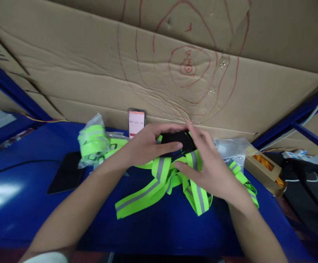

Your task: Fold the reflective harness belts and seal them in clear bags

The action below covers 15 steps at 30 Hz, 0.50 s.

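Note:
A neon green reflective strap vest (pixel 159 182) with grey stripes lies spread on the blue table (pixel 33 204). Its black band (pixel 177 140) is lifted at the middle. My left hand (pixel 145 144) is closed on the left end of that black band, thumb underneath. My right hand (pixel 205 164) grips the band's right end and the green straps under it, fingers curled.
A bagged folded green vest (pixel 91 144) lies to the left, with a dark phone (pixel 67 171) flat beside it. A phone showing a timer (pixel 136 122) leans on the cardboard wall (pixel 159 65). An empty clear bag (pixel 230 148) and a small cardboard box (pixel 263 166) sit right.

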{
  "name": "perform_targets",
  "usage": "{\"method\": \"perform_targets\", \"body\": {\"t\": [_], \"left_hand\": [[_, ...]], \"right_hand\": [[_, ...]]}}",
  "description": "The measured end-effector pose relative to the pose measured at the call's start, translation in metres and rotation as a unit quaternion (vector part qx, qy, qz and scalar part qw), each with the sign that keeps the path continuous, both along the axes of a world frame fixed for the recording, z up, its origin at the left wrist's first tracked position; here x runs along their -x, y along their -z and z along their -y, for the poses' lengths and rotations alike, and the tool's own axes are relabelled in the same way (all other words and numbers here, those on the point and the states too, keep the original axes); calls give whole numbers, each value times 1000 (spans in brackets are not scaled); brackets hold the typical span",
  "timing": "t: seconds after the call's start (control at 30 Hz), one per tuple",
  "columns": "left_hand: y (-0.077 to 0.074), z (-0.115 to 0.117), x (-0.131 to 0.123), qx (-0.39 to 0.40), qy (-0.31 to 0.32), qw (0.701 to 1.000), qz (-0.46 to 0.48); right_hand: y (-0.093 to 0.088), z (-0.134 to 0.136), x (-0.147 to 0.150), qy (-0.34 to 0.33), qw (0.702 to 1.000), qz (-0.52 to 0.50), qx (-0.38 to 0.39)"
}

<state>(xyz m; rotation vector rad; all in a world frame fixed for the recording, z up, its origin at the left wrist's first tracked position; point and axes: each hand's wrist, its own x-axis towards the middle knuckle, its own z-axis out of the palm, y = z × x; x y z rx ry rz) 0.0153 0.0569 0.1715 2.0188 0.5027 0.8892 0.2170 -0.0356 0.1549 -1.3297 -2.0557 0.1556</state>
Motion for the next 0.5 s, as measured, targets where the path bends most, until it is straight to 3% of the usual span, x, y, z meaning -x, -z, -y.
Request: {"method": "perform_targets", "body": {"t": [0.13,0.27,0.4,0.5], "left_hand": [[-3,0,4,115,17,993,28],[-2,1,-2,220,37,973,66],[5,1,-9,286,33,954,86],[11,0,-12,267,59,952,138]], "right_hand": [[-14,-6,-24,-70,992,-76,78],[-14,-11,-26,-129,980,-90,122],[-9,-12,-23,-117,974,-142,131],[-6,-14,-23,-67,947,-273,155]]}}
